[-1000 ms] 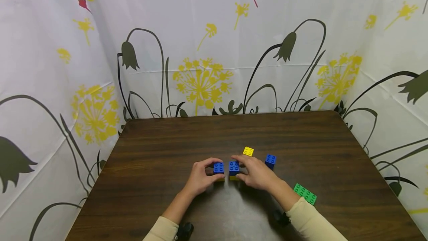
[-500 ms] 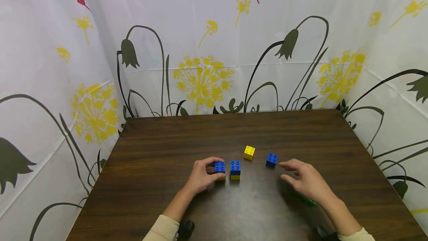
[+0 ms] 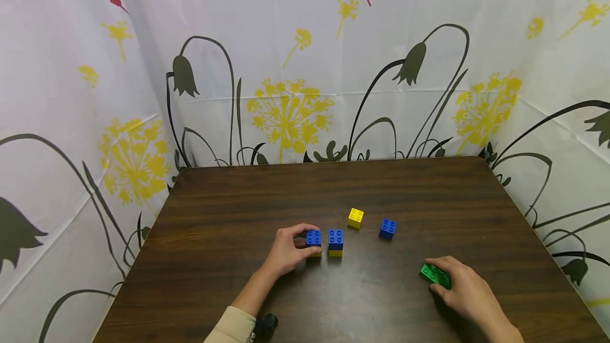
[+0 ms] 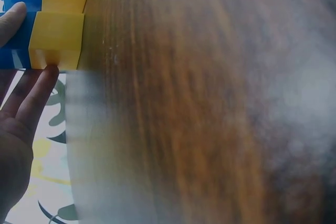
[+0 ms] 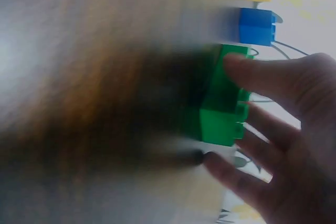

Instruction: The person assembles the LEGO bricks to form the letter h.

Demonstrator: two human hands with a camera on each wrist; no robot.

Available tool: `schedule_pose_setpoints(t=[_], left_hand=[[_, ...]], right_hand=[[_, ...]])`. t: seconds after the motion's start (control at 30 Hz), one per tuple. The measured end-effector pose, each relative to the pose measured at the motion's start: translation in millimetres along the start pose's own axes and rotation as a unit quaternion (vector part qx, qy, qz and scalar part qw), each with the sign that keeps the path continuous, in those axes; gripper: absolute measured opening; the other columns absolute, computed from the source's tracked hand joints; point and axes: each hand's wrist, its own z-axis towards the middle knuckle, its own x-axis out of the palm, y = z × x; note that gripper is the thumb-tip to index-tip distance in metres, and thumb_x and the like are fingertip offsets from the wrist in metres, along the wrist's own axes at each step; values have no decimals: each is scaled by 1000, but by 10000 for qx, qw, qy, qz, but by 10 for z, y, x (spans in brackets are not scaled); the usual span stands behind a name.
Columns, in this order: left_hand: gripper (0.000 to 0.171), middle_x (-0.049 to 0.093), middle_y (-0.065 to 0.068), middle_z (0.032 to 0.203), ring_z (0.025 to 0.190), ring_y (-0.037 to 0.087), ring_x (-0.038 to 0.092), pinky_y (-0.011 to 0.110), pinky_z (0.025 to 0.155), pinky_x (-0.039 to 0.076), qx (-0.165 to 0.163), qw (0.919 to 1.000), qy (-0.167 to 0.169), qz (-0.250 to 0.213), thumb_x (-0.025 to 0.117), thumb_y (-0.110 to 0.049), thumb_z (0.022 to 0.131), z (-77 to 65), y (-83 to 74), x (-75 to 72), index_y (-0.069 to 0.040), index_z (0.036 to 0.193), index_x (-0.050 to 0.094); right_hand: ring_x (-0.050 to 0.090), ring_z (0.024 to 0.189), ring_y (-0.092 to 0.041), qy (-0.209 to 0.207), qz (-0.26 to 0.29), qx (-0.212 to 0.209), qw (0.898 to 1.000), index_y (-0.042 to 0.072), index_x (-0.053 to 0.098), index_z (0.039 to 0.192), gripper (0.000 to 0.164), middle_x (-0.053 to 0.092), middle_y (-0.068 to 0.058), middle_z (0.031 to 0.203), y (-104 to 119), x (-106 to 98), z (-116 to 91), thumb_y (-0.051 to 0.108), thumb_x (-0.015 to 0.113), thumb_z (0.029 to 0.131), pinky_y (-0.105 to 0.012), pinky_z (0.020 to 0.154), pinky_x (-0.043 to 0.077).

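Note:
My left hand point(image 3: 287, 252) grips a stack at the table's middle, a blue brick point(image 3: 313, 237) on top of a yellow brick point(image 4: 56, 41), between thumb and fingers. Just right of it, a small gap away, stands a second stack with a blue brick point(image 3: 335, 238) over a yellow brick point(image 3: 335, 253). Farther right, my right hand point(image 3: 466, 291) pinches a long green brick point(image 3: 431, 274) on the table. In the right wrist view the thumb lies against one long side of that green brick, and the other fingers reach around behind it.
A loose yellow brick point(image 3: 355, 218) and a loose blue brick point(image 3: 387, 229) sit beyond the second stack, to its right. The dark wooden table point(image 3: 229, 200) ends at a patterned curtain point(image 3: 295, 25) behind it.
My right hand has let go of the second stack, moved right and toward me, and taken hold of the green brick. My left hand has kept its grip on the first stack.

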Motion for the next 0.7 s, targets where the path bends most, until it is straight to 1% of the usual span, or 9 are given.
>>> schedule_pose_setpoints(t=[0.17, 0.23, 0.37, 0.43, 0.53, 0.63, 0.7], left_hand=[[35, 69, 6, 106, 98, 25, 67, 28, 79, 57, 20, 10000, -9, -44, 86, -12, 76, 10, -8, 9, -14, 107, 71], [35, 69, 6, 105, 98, 26, 67, 28, 78, 57, 31, 10000, -2, -45, 86, -12, 76, 13, -18, 9, -14, 107, 71], [35, 69, 6, 105, 98, 26, 67, 28, 79, 57, 45, 10000, 46, 0, 86, -12, 76, 18, -27, 9, -14, 107, 71], [35, 69, 6, 106, 98, 26, 66, 28, 79, 57, 31, 10000, 41, 6, 86, -12, 76, 19, -27, 11, -15, 108, 70], [37, 69, 6, 106, 98, 25, 67, 29, 78, 57, -21, 10000, 32, -13, 86, -10, 75, 22, -19, 16, -14, 108, 70], [38, 69, 10, 106, 96, 27, 67, 33, 78, 58, -48, 10000, 26, -54, 85, -3, 75, 16, -34, 18, -9, 109, 70], [37, 69, 13, 105, 96, 30, 67, 35, 77, 58, -19, 9999, 61, -80, 83, 0, 75, 2, -110, 7, -5, 110, 69]], right_hand=[[58, 80, -14, 121, -30, -72, 9999, 17, 67, 126, 54, 64, 1, 106, -5, -50, 17, 7, 83, 75, -36, 61, 50], [58, 80, -13, 41, 56, -186, 9998, 16, 67, 127, 54, 64, 1, 105, 14, -55, 37, 6, 82, 76, -35, 63, 51], [61, 84, -12, -297, 361, -669, 9967, 12, 66, 126, 54, 66, 3, 105, 150, -21, 113, 4, 83, 76, -33, 67, 53], [63, 87, -13, -523, 580, -990, 9920, 10, 67, 126, 54, 67, 3, 105, 278, 0, 176, 2, 83, 75, -33, 69, 56], [65, 89, -15, -840, 919, -1473, 9812, 9, 67, 125, 54, 67, 2, 106, 508, 25, 291, -1, 84, 74, -35, 72, 58], [65, 90, -15, -961, 1207, -1914, 9693, 10, 67, 125, 54, 67, 0, 109, 745, 37, 420, -4, 82, 75, -37, 72, 58], [65, 91, -14, -964, 1351, -2163, 9621, 11, 67, 125, 53, 67, 0, 110, 896, 43, 513, -4, 81, 76, -36, 72, 58]])
